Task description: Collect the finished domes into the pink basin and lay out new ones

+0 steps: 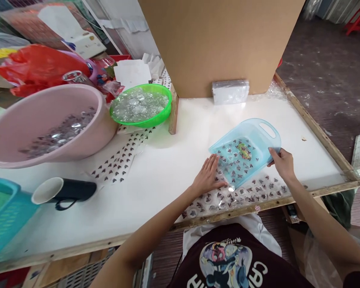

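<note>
My right hand (282,163) grips the handle end of a light-blue plastic scoop (262,140), thumb on top. The scoop lies tilted on the white tabletop, its wide mouth toward the left. Several dark-printed clear pieces and a small yellow-green item (244,151) are visible in it. My left hand (207,176) is spread with its fingers stretched out at the scoop's mouth, palm down, beside loose pieces. More printed clear pieces (252,193) are strewn along the front edge of the table, under and beside the scoop.
A pink tub (105,120) of dark pieces, a green bowl (165,114) of clear pieces, a tipped dark mug (78,190) and a turquoise basket (15,216) stand left. Printed sheets (120,160) lie between. At the back rises a cardboard panel (225,44); wooden strips (318,134) border the table.
</note>
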{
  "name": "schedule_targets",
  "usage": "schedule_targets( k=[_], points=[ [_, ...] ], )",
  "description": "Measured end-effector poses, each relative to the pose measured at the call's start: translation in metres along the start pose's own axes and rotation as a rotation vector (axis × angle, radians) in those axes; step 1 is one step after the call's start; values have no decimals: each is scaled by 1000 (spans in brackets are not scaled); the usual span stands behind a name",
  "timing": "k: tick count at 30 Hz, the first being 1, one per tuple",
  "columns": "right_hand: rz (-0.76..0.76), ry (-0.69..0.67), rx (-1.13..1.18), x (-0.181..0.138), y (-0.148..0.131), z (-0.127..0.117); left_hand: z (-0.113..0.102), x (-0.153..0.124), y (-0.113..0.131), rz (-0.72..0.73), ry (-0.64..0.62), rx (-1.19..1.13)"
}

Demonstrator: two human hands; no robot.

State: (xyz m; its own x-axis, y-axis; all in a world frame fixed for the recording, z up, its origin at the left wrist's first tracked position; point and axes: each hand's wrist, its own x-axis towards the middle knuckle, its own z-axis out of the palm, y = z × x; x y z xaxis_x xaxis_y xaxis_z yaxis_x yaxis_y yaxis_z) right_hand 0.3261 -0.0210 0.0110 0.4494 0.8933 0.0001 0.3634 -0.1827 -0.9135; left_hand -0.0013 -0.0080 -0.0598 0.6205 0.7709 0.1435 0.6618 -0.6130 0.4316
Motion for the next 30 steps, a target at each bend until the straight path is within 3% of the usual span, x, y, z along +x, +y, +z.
schedule_targets(
  k=[4,9,14,19,22,25,28,30],
  points=[
    [24,-23,26,-5,1,11,11,18,10,-16,56,-47],
    [56,-21,99,-6,8,16,17,44,21,-139,142,-134],
    [80,-26,181,-5,17,20,22,71,36,-151,147,-271],
    [101,-42,226,-3,20,26,1,88,56,-87,71,-300],
    [84,-21,201,-5,14,19,-29,75,45,-26,113,-264],
    [12,11,97,-12,3,5,-51,35,9,-77,160,-186],
    [-35,10,-5,-22,-5,-6,-51,-15,-27,-133,-12,-74],
    [-36,1,-37,-28,-6,-6,-41,-38,-37,-127,-100,1]
  ],
)
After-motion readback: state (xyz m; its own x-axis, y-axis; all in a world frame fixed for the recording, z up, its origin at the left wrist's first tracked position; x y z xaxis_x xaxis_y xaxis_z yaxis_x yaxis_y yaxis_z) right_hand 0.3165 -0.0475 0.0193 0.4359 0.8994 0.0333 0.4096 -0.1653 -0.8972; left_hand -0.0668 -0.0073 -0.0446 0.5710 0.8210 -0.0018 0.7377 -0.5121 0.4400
